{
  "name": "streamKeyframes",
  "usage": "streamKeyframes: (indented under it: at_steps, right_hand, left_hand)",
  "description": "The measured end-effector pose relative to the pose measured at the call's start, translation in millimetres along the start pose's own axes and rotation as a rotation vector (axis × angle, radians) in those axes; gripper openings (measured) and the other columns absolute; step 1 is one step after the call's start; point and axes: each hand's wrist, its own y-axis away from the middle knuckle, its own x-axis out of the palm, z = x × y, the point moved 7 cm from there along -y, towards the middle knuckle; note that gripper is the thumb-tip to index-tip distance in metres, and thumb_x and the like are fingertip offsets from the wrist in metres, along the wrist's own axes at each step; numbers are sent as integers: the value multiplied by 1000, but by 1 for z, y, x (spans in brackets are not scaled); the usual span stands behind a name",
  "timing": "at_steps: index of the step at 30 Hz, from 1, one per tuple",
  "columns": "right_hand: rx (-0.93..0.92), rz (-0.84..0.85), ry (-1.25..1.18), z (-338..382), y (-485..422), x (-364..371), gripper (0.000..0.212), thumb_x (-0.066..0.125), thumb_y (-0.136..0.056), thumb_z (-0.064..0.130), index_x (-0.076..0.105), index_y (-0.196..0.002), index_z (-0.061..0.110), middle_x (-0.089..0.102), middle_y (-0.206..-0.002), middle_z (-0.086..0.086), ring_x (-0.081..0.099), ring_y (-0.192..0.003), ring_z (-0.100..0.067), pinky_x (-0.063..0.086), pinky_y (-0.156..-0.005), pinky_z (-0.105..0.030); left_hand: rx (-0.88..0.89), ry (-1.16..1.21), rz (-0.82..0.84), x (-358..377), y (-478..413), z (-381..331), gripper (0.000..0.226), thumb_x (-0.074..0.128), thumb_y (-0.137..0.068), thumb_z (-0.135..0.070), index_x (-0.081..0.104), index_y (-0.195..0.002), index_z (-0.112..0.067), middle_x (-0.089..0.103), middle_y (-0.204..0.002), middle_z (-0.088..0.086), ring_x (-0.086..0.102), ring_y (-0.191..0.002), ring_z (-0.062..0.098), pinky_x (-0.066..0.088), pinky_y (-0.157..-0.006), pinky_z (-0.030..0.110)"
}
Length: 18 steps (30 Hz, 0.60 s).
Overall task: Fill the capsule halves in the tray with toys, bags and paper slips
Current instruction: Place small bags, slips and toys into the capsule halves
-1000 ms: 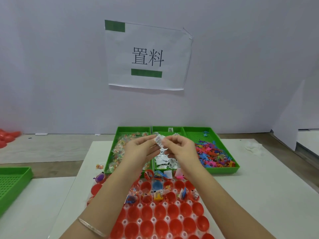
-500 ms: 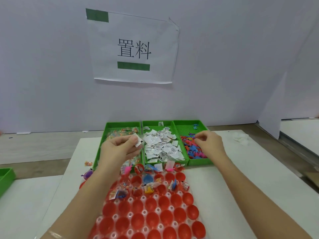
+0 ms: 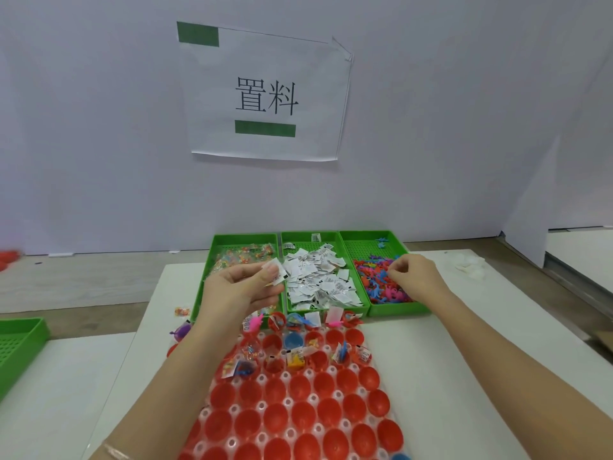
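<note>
Three green bins (image 3: 245, 239) sit beyond our capsule halves (image 3: 298, 413) — our left hand (image 3: 238, 290) pinches a paper slip (image 3: 278, 276), our right hand (image 3: 414, 275) curls over the toys (image 3: 381, 287); we cannot tell whether it holds one.

Count: left hand (image 3: 238, 287), right hand (image 3: 414, 273): 2. Green bins (image 3: 328, 312) beneath them: 3. Spare bin (image 3: 20, 340) far left of them: 1. Capsule tray (image 3: 261, 379): 1.

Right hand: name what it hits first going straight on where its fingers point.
The coloured toys in the rightmost green bin; the right hand has its curled fingertips just above them, perhaps already touching.
</note>
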Motion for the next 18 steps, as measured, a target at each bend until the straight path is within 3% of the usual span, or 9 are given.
streamKeyframes:
  at_steps: [3, 5, 11, 15, 18]
  right_hand:
    - [-2, -178, -225, 16, 16, -20, 5, 64, -87, 13, 63, -82, 16, 67, -81, -1, 61, -72, -14, 51, -72, -31]
    - [-23, -191, -496, 43, 34, -27, 3, 68, -84, 10, 65, -83, 12, 69, -75, -4, 68, -66, -16, 57, -66, -29]
    - [-123, 346, -1011, 150, 111, 10, 3, 69, -83, 9, 69, -86, 8, 72, -77, -5, 69, -70, -19, 55, -62, -24]
    - [34, 370, -1226, 168, 132, 32, 11, 63, -87, 9, 67, -77, 12, 69, -73, -1, 65, -68, -13, 53, -60, -26]
    - [114, 352, -1311, 172, 138, 40, 12, 65, -84, 8, 67, -73, 10, 68, -73, -8, 63, -66, -18, 55, -61, -28]
  left_hand:
    - [7, 12, 1, -2, 3, -2, 34, 77, -64, -18, 71, -94, -3, 75, -82, 15, 74, -72, 23, 57, -57, 22]
    - [17, 2, 6, -2, 6, -2, 32, 77, -66, -18, 71, -94, -3, 75, -82, 14, 74, -72, 23, 57, -57, 21]
    - [35, 28, 34, 10, 17, 0, 34, 78, -66, -20, 72, -95, -4, 74, -80, 15, 74, -72, 23, 57, -58, 22]
    - [37, 171, 26, 12, 24, 3, 38, 78, -59, -20, 73, -93, -4, 75, -85, 15, 74, -76, 24, 56, -58, 21]
    - [17, 256, 29, 9, 28, 7, 27, 76, -63, -16, 76, -88, -6, 74, -88, 18, 74, -75, 22, 57, -58, 22]
